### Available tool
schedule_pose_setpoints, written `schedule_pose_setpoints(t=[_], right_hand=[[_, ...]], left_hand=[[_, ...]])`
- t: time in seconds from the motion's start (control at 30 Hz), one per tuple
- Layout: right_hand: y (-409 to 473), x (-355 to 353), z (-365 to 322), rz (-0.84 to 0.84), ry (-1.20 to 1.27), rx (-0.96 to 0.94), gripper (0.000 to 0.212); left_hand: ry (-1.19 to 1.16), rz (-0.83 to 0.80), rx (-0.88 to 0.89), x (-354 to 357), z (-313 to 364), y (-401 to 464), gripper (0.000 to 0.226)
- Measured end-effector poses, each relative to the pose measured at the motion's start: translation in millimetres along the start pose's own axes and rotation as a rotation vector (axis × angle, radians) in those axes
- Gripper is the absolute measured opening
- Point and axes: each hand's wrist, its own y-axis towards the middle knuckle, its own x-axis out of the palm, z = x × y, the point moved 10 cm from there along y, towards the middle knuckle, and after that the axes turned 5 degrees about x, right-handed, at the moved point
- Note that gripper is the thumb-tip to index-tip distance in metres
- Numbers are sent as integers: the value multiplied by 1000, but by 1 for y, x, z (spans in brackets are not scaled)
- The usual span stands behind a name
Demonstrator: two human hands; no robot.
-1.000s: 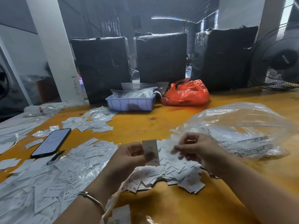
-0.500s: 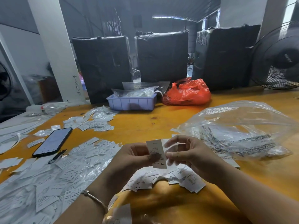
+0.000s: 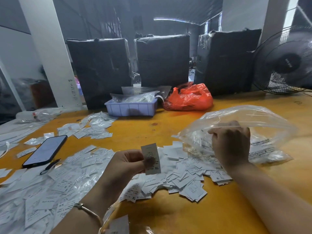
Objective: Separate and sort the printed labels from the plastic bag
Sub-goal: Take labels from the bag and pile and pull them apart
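My left hand (image 3: 128,162) pinches a small stack of white printed labels (image 3: 150,158) upright; the front one reads XL. A loose heap of white labels (image 3: 184,176) lies on the yellow table just beyond and below it. My right hand (image 3: 231,143) sits at the mouth of the clear plastic bag (image 3: 263,125) on the right, fingers curled at the bag's edge, knuckles toward me. More labels show through the bag's film near its opening. Whether the fingers hold the film or labels is hidden.
Sorted label piles (image 3: 42,191) cover the table's left side, with a dark phone (image 3: 45,151) lying among them. At the back stand a lilac tray (image 3: 130,108), a red bag (image 3: 189,97), black wrapped bales (image 3: 163,59) and a fan (image 3: 287,61).
My right hand has left the label held by my left hand and moved right and away to the mouth of the plastic bag. My left hand still holds the XL label.
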Motion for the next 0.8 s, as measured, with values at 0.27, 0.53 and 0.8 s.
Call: schedule_pose_setpoints(t=[0.27, 0.53, 0.8], right_hand=[[-17, 60, 23, -619, -276, 210, 27], [-26, 23, -47, -459, 490, -8, 23], [-89, 57, -99, -1265, 1137, 78, 21]], left_hand=[[-89, 17, -27, -2, 0, -1, 21], [-154, -17, -25, 3, 3, -2, 22], [-52, -27, 6, 4, 6, -2, 30]])
